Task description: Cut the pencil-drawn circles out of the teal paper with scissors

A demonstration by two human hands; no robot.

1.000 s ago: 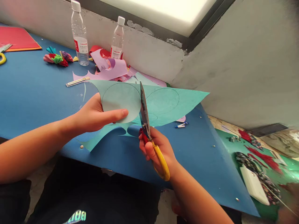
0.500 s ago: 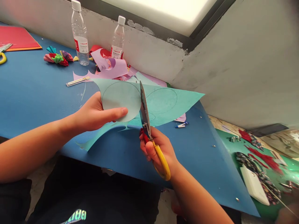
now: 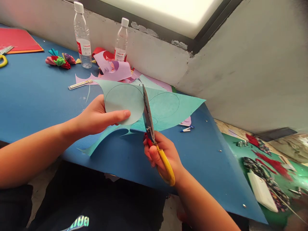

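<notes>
My left hand (image 3: 99,115) grips a turquoise sheet of paper (image 3: 190,104) at its left side, thumb on top and the other fingers hidden beneath. Circles are drawn on the sheet in thin dark lines; the one beside my thumb (image 3: 125,101) is partly cut round along its lower edge. In my right hand (image 3: 163,154) is a pair of scissors (image 3: 148,117) with yellow and red handles. Their blades point away from me and straddle the paper at the right edge of that circle. A curved cut strip of the sheet hangs down below my left hand.
Two water bottles (image 3: 83,48) stand against the wall, next to lilac paper scraps (image 3: 117,72). Folded colourful pieces (image 3: 60,61), a red sheet (image 3: 16,38) and other scissors (image 3: 3,59) lie at the left. A pen (image 3: 185,130) is right of the paper; a green table (image 3: 231,144) adjoins.
The scissor blades have shifted slightly left along the circle's right edge. The right end of the turquoise sheet has moved a little left and down. My left hand is nearly still.
</notes>
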